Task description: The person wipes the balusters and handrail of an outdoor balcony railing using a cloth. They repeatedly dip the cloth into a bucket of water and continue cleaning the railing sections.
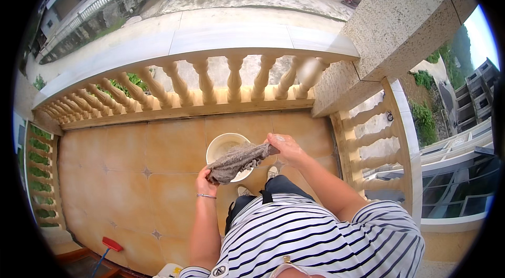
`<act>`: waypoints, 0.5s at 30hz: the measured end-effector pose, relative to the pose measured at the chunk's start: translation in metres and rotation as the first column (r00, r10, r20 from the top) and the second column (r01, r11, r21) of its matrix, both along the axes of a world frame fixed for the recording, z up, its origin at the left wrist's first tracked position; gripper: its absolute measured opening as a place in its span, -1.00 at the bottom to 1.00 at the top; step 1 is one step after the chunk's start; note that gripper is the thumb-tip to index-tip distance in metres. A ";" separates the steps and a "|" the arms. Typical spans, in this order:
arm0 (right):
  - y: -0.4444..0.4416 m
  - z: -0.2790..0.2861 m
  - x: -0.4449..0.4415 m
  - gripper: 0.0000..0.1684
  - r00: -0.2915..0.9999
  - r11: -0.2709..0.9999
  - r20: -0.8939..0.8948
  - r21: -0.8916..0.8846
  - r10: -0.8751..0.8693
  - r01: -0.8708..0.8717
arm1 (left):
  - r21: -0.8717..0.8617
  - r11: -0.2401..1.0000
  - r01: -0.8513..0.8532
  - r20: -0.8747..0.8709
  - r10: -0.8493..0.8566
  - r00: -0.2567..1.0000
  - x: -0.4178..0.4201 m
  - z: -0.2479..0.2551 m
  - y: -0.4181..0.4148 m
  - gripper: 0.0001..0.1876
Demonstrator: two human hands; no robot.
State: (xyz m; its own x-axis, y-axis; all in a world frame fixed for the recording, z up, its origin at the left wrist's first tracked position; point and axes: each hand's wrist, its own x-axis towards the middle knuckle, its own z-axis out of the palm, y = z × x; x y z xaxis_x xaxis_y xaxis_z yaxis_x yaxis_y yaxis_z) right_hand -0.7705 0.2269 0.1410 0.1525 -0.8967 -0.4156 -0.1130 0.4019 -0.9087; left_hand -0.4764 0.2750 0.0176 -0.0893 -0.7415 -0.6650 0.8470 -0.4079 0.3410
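Observation:
A grey-brown cloth [238, 161] is stretched between my two hands, bunched and wet-looking. My left hand [206, 181] grips its lower left end. The upper right end is pinched in my right hand [287, 148], which has whitish suds on its back. Beneath the cloth a white round bucket [213, 147] stands on the tiled floor, partly covered from view by the cloth. What lies in the bucket is mostly hidden, though whitish liquid seems to show.
Orange-tan tiles [118, 191] cover the balcony floor. A baluster railing [205, 80] with a pale stone cap runs ahead, meeting a speckled stone pillar [398, 21]; another railing [375, 140] is at right. A red broom [112, 244] leans at lower left, and my shoes [244, 191] are beside the bucket.

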 end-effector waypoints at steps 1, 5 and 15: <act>0.005 0.007 -0.006 -0.49 0.999 0.996 -0.032 -0.086 0.007 -0.010 | -0.045 0.999 0.011 0.044 -0.009 0.999 -0.004 0.005 -0.003 -0.66; 0.011 0.043 -0.040 -0.54 0.992 0.989 0.043 -0.079 -0.118 0.121 | -0.245 0.963 0.112 0.393 -0.007 0.920 -0.010 0.014 -0.017 -0.67; 0.011 0.087 -0.106 -0.64 0.760 0.977 -0.630 -0.213 -0.158 0.026 | -0.238 0.747 0.621 0.947 0.037 0.319 -0.047 0.069 -0.046 -0.81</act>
State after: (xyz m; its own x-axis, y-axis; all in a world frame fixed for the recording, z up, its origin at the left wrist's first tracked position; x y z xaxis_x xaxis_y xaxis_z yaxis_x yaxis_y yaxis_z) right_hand -0.8766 0.2376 0.2277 -0.1772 -0.9604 -0.2152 -0.6652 0.2780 -0.6929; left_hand -0.5236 0.2287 0.0868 -0.0131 -0.9986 -0.0513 -0.2272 -0.0470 0.9727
